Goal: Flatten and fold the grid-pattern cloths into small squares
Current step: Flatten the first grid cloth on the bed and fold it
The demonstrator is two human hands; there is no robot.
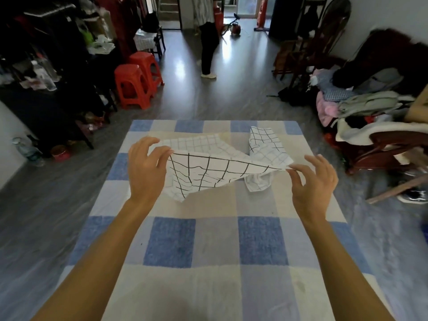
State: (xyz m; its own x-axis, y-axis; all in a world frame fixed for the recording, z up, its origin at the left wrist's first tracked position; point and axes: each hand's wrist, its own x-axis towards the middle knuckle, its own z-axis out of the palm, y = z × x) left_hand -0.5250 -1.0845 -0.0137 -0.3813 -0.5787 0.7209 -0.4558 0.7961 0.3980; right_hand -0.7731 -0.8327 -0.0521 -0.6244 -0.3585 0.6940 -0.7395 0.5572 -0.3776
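Observation:
A white cloth with a black grid [203, 174] hangs stretched in the air above the table. My left hand [146, 167] pinches its left corner and my right hand [312, 181] pinches its right corner, so the top edge runs taut between them while the rest sags to a point. Behind it a second grid cloth [201, 144] lies flat on the table. A third grid cloth [266, 149] lies crumpled at the back right, partly hidden by the held one.
The table wears a blue, grey and cream checked cover [215, 242]. Two red stools [136, 79] stand on the floor at the far left. A person [208, 35] stands further back. A chair piled with clothes [366, 107] is on the right.

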